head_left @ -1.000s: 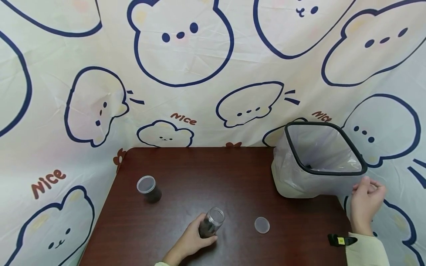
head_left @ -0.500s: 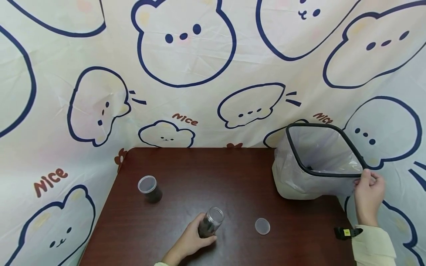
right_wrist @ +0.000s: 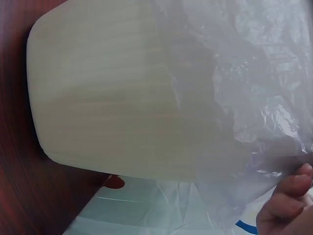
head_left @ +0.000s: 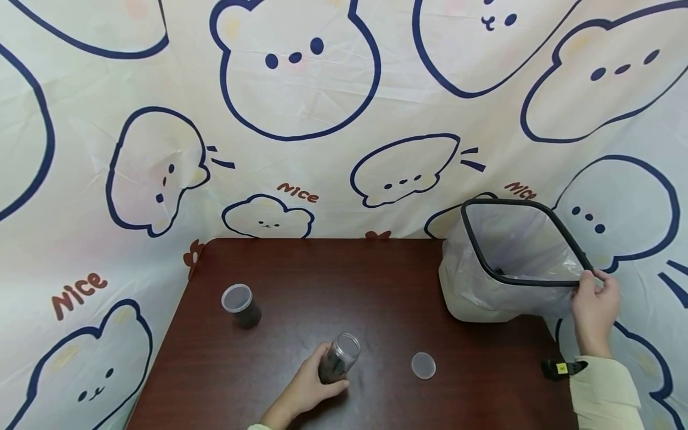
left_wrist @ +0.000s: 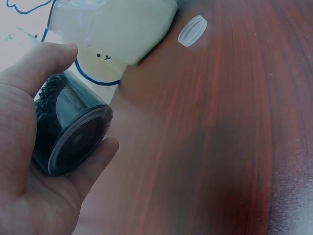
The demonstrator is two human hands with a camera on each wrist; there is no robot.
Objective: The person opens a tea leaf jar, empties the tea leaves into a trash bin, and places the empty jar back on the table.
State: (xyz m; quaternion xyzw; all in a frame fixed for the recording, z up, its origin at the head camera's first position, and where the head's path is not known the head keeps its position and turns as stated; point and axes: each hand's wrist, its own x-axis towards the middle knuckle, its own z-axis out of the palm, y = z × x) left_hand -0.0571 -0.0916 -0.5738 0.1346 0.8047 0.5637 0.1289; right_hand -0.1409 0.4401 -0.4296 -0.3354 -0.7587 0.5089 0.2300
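My left hand grips a small clear jar over the front of the table. The jar is tilted, its mouth uncovered. Dark leafy bits show inside it in the left wrist view, where thumb and fingers wrap its side. At the right, my right hand pinches the near right corner of a trash can's black rim. A thin translucent bag lines the can and hangs over its outside. Curled fingers show at the bag's edge in the right wrist view.
A translucent round lid lies on the dark brown table between the jar and the can. Another dark-filled jar, with a pale lid on, stands at the left. Behind the table hangs a cartoon-print cloth.
My right hand has moved up from below the can's corner and taken hold of the rim. The left hand and its jar have hardly moved.
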